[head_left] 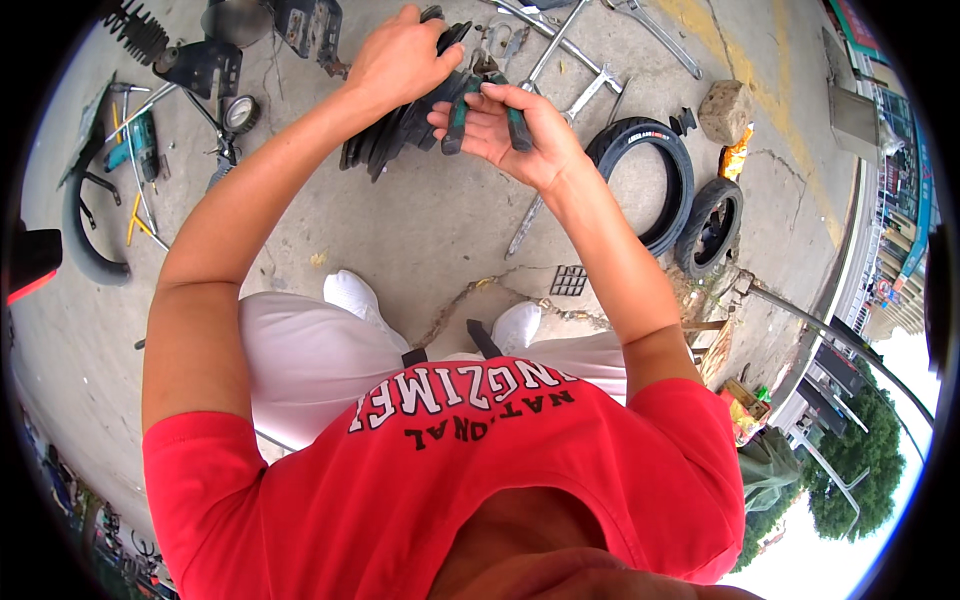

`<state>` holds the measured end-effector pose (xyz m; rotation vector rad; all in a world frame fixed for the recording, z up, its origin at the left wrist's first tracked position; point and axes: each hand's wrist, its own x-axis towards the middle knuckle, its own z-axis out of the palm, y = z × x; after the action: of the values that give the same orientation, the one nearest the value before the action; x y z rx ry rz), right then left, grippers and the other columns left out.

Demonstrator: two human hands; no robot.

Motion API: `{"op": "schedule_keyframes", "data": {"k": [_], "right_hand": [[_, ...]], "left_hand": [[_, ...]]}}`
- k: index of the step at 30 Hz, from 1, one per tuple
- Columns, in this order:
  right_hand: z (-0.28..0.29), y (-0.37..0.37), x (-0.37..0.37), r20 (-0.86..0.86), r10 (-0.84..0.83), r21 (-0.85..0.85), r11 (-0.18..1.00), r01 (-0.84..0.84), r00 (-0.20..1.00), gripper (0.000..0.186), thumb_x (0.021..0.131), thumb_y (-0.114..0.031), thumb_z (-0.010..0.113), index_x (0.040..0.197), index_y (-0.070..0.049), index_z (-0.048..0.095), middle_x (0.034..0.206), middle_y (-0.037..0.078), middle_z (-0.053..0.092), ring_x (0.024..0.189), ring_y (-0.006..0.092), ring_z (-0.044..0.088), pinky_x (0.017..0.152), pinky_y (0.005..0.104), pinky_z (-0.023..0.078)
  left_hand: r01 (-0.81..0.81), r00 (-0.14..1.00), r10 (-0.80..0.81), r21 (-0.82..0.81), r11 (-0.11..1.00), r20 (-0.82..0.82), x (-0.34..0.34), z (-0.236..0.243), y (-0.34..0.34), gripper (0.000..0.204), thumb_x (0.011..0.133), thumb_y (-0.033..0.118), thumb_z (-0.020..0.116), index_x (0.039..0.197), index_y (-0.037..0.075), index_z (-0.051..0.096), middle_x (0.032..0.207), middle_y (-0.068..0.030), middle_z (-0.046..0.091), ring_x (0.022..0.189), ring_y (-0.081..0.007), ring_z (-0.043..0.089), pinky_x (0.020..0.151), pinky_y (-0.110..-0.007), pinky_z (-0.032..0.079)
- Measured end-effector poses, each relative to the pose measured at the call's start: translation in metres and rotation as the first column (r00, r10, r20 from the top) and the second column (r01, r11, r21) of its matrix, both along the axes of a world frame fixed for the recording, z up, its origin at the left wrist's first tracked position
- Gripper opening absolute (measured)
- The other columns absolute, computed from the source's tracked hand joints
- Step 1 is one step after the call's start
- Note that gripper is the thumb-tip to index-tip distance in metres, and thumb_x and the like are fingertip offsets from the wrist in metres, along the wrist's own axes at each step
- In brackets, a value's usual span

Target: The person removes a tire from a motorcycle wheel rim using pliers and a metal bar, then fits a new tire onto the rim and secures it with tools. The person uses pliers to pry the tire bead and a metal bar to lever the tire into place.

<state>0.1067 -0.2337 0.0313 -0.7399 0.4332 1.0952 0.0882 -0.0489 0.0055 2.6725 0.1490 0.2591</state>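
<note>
My left hand (405, 65) reaches to the top centre of the view, its fingers curled on a black ribbed part (375, 140) that lies partly hidden beneath it. Just to its right, my right hand (505, 125) is turned palm up and holds pliers (458, 125) with green and black handles, thumb over one handle and fingers loosely behind them. The pliers' metal head points away from me, beside the ribbed part.
Wrenches (650, 35), a tire (675, 200), a smaller wheel (709, 235) and a stone block (725, 110) lie on the right. On the left are a green drill (142, 145), a gauge (241, 114), a curved grey piece (85, 240) and a coil spring (138, 35).
</note>
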Motion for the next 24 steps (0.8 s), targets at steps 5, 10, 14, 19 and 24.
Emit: {"op": "schedule_keyframes", "data": {"k": [5, 10, 14, 19, 24], "right_hand": [[0.003, 0.008, 0.005, -0.057, -0.079, 0.030, 0.996, 0.081, 0.995, 0.020, 0.089, -0.009, 0.054, 0.095, 0.009, 0.052, 0.115, 0.036, 0.054, 0.111, 0.0487, 0.056, 0.099, 0.0564, 0.047], [0.006, 0.016, -0.001, -0.099, -0.155, -0.016, 0.988, 0.154, 0.983, 0.019, 0.089, -0.009, 0.054, 0.094, 0.010, 0.052, 0.109, 0.032, 0.056, 0.110, 0.0497, 0.056, 0.099, 0.0582, 0.046], [0.005, 0.017, -0.002, -0.102, -0.175, -0.026, 0.984, 0.174, 0.979, 0.018, 0.089, -0.008, 0.053, 0.094, 0.009, 0.051, 0.104, 0.028, 0.056, 0.108, 0.0491, 0.057, 0.100, 0.0592, 0.045], [-0.018, 0.018, 0.011, -0.052, -0.189, 0.012, 0.982, 0.189, 0.981, 0.017, 0.091, -0.009, 0.052, 0.091, 0.008, 0.050, 0.104, 0.026, 0.057, 0.106, 0.0470, 0.059, 0.100, 0.0589, 0.045], [-0.030, 0.017, 0.008, -0.097, -0.221, 0.136, 0.963, 0.233, 0.970, 0.017, 0.091, -0.008, 0.049, 0.098, 0.008, 0.047, 0.105, 0.024, 0.055, 0.109, 0.0396, 0.057, 0.099, 0.0579, 0.044]], "left_hand": [[0.020, 0.999, -0.021, -0.025, 0.999, -0.028, -0.002, 0.005, 0.001, 0.042, 0.087, 0.037, 0.059, 0.112, 0.005, 0.067, 0.097, -0.0192, 0.059, 0.089, -0.0374, 0.063, 0.077, -0.045, 0.051], [0.033, 0.999, -0.033, -0.018, 0.999, 0.002, -0.001, -0.005, 0.005, 0.043, 0.087, 0.037, 0.058, 0.112, 0.003, 0.066, 0.098, -0.0202, 0.059, 0.090, -0.0379, 0.063, 0.077, -0.045, 0.051], [0.028, 1.000, -0.028, -0.018, 0.999, 0.009, -0.002, -0.008, 0.006, 0.043, 0.087, 0.037, 0.058, 0.113, 0.003, 0.066, 0.099, -0.0205, 0.058, 0.090, -0.0383, 0.062, 0.077, -0.045, 0.051], [0.021, 0.996, -0.026, -0.061, 0.998, -0.089, -0.001, 0.002, 0.001, 0.050, 0.085, 0.041, 0.060, 0.115, 0.001, 0.064, 0.105, -0.0211, 0.060, 0.093, -0.0369, 0.063, 0.081, -0.044, 0.051], [0.013, 0.986, -0.038, -0.150, 0.989, -0.165, -0.004, 0.019, 0.004, 0.035, 0.084, 0.029, 0.059, 0.101, -0.001, 0.065, 0.097, -0.0256, 0.058, 0.090, -0.0402, 0.061, 0.080, -0.047, 0.050]]}}
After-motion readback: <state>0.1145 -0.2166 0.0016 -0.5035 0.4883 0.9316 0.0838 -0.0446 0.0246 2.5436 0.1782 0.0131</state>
